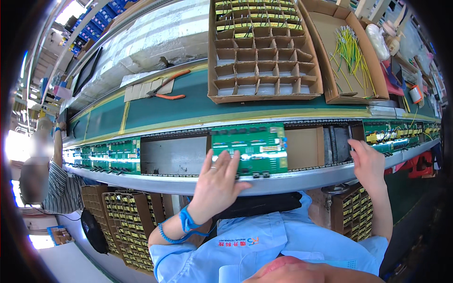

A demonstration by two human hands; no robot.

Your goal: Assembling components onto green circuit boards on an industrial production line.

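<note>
A green circuit board (257,150) lies across the two rails of the conveyor track in front of me. My left hand (219,181) rests on the board's left part, fingers stretched out over its surface and thumb by the near edge. To the right, my right hand (369,162) hovers over the track with its fingers partly bent and apart, and I see nothing in them. Its fingertips are near a dark metal rod and the left end of another circuit board (394,134), which carries yellow parts and wires. A blue coiled cord (172,234) runs from the band on my left wrist.
More green boards (111,155) sit on the track at left. Beyond it stand a divided cardboard box (264,96) with yellow parts and a carton (351,96) of yellow-green wires. Orange-handled pliers (163,89) lie on the green surface. A co-worker (59,188) is at far left.
</note>
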